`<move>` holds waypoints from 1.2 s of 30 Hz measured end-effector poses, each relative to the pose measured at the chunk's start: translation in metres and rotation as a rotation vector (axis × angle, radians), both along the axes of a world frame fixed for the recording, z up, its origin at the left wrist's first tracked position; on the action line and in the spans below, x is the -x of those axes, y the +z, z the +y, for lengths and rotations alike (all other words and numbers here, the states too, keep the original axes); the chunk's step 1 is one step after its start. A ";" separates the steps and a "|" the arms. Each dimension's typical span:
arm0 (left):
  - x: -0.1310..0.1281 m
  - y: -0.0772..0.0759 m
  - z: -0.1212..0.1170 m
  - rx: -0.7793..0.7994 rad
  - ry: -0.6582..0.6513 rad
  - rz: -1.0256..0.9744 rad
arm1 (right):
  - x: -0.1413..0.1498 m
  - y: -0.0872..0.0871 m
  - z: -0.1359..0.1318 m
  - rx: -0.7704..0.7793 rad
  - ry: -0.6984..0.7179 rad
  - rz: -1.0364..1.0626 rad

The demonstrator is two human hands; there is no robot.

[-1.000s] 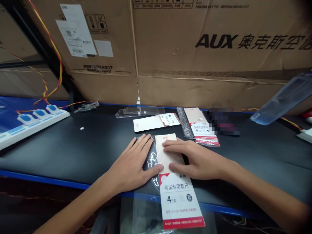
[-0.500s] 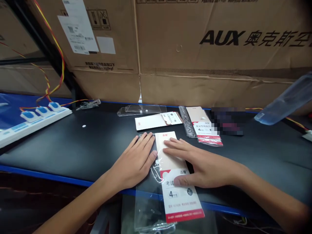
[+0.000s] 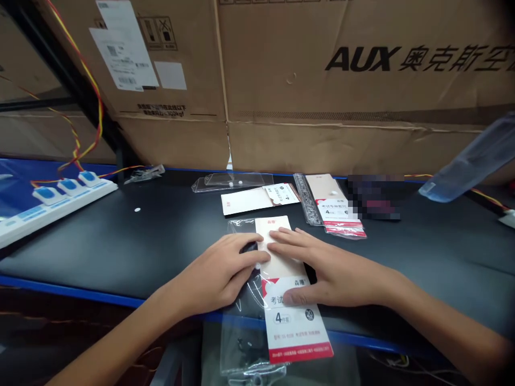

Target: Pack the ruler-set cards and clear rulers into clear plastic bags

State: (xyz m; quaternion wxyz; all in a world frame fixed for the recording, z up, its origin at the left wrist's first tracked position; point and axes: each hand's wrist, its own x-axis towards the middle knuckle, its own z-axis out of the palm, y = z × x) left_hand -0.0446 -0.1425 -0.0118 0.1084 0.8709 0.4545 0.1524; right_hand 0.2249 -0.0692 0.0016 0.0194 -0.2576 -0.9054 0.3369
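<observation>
A long printed card, cream at the top, white and red at the bottom, lies over the table's front edge with its lower end overhanging. My right hand rests on it, fingers spread and thumb on the white part. Along the card's left side lies a clear plastic pouch, which also hangs past the edge. My left hand bends over this pouch, its fingers apart and two fingertips at the card's left edge. What lies under its palm is hidden. A white round button shows by its fingers.
Behind the hands lie another card, flat clear pouches and a packed card set. A white power strip is at left, a clear plastic sleeve at right. A large cardboard box stands along the back.
My left hand has gone from lying flat on the pouch to bent fingers, and its fingertips have shifted right onto the card's edge. The right hand stays on the card.
</observation>
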 end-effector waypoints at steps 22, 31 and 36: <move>0.008 0.011 0.012 0.020 -0.108 0.051 | 0.005 0.001 -0.002 -0.048 -0.012 -0.041; 0.012 0.003 0.006 0.012 -0.095 -0.034 | 0.006 0.001 -0.003 -0.070 -0.017 -0.026; 0.009 0.008 0.007 -0.001 -0.095 -0.027 | 0.007 -0.003 -0.003 -0.106 -0.003 -0.004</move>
